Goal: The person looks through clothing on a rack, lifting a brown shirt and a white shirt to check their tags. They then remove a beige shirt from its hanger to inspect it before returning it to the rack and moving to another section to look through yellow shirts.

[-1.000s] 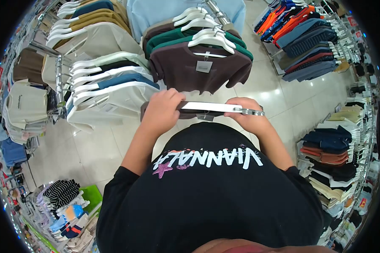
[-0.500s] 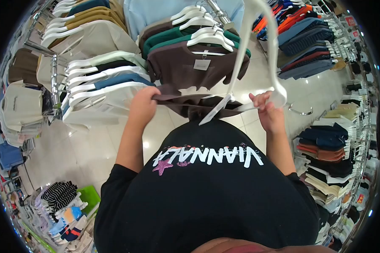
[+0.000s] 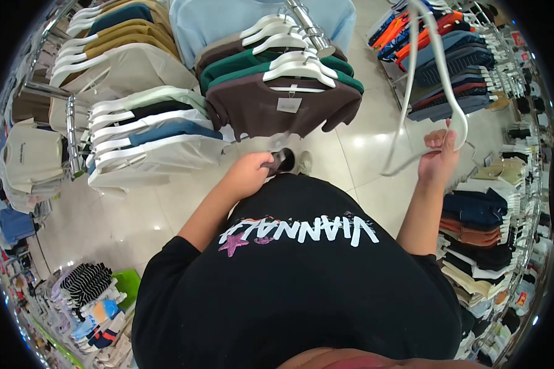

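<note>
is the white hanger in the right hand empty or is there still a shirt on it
Empty. The right hand holds up the bare white hanger; the brown shirt is bunched in the left hand.

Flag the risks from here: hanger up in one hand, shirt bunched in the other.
1. The right hand holds the white hanger raised beside the rack of folded tops; a swing might snag one.
2. The left hand has the brown garment only by a bunched edge; it may slip to the floor.

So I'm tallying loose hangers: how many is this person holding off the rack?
1. A white hanger is held up in the right hand. The left hand grips only a bunched dark garment, which could hide something.
</note>
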`<state>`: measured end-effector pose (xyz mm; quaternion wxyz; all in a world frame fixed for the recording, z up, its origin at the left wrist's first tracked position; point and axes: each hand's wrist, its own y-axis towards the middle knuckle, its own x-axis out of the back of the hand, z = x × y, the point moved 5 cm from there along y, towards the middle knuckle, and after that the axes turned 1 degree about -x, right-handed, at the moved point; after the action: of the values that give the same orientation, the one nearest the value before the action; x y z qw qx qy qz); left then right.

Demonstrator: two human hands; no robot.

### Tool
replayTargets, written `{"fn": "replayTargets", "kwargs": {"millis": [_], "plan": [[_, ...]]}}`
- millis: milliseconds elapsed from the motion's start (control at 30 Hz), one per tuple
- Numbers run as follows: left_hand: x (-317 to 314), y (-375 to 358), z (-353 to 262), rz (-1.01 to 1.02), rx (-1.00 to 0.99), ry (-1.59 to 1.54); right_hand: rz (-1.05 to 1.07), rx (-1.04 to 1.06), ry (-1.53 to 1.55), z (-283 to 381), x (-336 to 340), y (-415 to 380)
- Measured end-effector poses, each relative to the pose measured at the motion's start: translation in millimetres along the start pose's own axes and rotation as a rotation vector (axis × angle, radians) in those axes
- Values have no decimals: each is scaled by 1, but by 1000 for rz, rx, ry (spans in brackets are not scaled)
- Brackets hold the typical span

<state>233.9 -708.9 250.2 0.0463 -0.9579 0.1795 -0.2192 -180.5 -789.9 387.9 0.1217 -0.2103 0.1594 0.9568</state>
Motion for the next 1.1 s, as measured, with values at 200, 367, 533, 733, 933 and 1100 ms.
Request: {"fn": "replayTargets", "kwargs": {"millis": [200, 367, 533, 733, 933, 1100], "plan": [[-2, 27, -6, -55, 83, -58, 242, 113, -1025, -11, -10, 59], [10, 56, -24, -114, 211, -6, 554, -116, -1054, -59, -54, 109], [7, 83, -34, -175, 314, -33, 843, -250, -844, -119, -122, 140], [-3, 94, -37, -309, 376, -49, 1294, -359, -631, -186, -198, 147], [-12, 92, -42, -500, 446, -94, 1516, -420, -690, -207, -222, 137], [-19, 93, -43, -547, 514, -124, 1478, -217, -580, -229, -219, 134]]}}
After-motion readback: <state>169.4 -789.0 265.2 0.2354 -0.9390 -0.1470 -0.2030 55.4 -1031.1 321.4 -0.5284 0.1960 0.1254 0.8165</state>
